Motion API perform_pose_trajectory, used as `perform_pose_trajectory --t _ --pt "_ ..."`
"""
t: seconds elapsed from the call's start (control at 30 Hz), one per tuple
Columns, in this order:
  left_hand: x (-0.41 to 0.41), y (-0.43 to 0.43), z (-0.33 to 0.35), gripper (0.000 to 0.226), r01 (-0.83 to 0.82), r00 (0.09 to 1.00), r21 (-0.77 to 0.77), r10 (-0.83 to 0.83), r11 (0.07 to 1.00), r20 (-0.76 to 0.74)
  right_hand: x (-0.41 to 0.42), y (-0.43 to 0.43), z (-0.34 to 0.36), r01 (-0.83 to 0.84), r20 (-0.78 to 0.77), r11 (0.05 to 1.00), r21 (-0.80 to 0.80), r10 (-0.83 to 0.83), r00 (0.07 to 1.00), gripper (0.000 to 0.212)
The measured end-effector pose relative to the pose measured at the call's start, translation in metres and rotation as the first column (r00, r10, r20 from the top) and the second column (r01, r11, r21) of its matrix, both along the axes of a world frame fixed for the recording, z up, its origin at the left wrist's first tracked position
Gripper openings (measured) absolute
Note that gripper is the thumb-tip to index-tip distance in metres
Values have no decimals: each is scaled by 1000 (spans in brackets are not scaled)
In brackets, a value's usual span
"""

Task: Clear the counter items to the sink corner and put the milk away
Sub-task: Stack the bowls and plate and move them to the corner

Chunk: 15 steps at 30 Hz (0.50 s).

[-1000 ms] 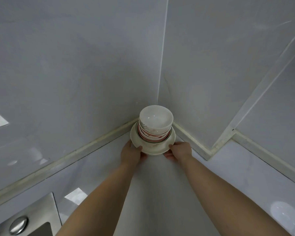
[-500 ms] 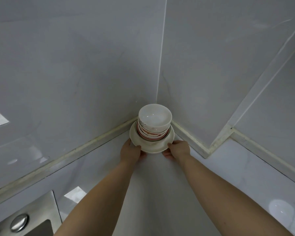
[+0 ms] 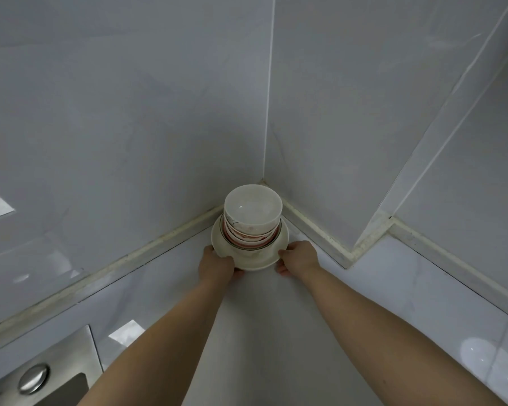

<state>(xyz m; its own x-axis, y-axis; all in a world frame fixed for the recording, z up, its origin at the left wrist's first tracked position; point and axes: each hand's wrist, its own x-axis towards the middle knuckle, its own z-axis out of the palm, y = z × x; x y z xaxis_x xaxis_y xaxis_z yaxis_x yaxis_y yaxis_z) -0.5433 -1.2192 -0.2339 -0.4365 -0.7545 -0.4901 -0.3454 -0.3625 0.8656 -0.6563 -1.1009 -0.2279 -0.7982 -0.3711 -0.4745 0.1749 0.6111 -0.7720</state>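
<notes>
- The step in hand, as I judge it, is seating the stack of dishes into the wall corner: a wide cream ceramic plate (image 3: 248,254) carrying nested white ceramic bowls with reddish bands (image 3: 252,218), at about 12 o'clock from the person, at full arm's reach.
- The left hand (image 3: 216,266) is curled onto the plate's rim at its 8 o'clock edge, thumb over the top; the right hand (image 3: 299,257) grips the rim at 4 o'clock the same way. Fingers under the plate are hidden, so I cannot tell whether it rests fully on the glossy pale grey tiled counter (image 3: 276,332).
- To do this well: keep the plate level, push evenly from both sides so the tall stack does not lean, and stop short of the off-white sealant strip (image 3: 147,250) along the wall foot (the far rim looks very near it already). Slide the fingers out low and one side at a time.
- Risk, in my view: the bowls sit high on a shallow plate, so a jerk could topple them.
- Count: one plate; one stack of bowls, perhaps four or five by the visible rims (the lower ones blur together); two hands; one stainless steel sink corner (image 3: 41,373) at 8 o'clock, with one round metal knob (image 3: 33,378).
- No milk container is in view.
</notes>
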Motion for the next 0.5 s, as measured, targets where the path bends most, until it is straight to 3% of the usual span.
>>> perform_pose_trajectory --t 0.1,0.2,0.33,0.5 --pt "-3 -2 3 38 88 996 -34 -89 996 -13 -1 -1 1 23 31 1000 -12 -22 999 23" --pt "-4 2 13 25 68 995 16 -67 998 -69 -5 -2 2 44 48 999 -28 -43 998 25" --pt "-12 1 4 50 53 991 5 -52 999 -123 -14 -4 4 73 49 996 -47 -71 996 25" --pt "-17 -1 2 47 29 989 4 -28 1000 -146 -19 -5 1 126 66 988 -83 -121 990 17"
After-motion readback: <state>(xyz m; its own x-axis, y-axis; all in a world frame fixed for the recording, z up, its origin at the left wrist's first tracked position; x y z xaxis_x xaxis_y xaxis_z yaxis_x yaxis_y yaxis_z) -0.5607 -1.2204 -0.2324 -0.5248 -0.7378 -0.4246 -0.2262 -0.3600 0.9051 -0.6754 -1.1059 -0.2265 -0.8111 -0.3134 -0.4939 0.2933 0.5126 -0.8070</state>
